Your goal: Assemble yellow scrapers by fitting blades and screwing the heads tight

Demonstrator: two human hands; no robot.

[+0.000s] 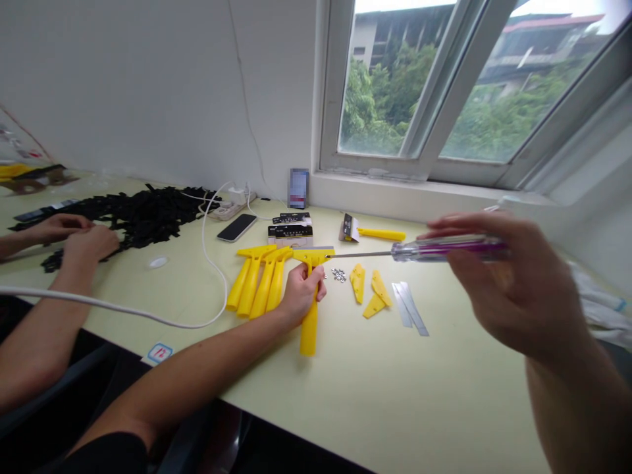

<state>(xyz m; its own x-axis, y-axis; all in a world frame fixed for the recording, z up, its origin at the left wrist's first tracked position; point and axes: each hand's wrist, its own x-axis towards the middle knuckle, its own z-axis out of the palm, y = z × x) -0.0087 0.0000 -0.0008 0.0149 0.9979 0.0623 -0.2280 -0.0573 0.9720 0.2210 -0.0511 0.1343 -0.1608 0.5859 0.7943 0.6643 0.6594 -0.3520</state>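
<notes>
Left hand (pixel 299 295): fingers pinching yellow scraper (pixel 309 329).
Right hand (pixel 528 289): fingers gripping screwdriver (pixel 417 251), tip at scraper's head.
Counter (pixel 355 395): more scrapers (pixel 251 283), metal strips (pixel 413 308).

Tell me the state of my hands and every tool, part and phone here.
Left hand: gripping the held scraper
Held scraper: head away, handle nearer
Right hand: gripping the screwdriver
Screwdriver: tip at the held scraper's head
Four yellow scrapers: side by side
Sleeved scraper: head covered
Yellow plates: loose, some overlapping
Metal strips: loose, overlapping
Metal fasteners: loose, clustered
Flat phone: face up, screen dark
Upright phone: screen lit
Black pieces: heaped
</notes>
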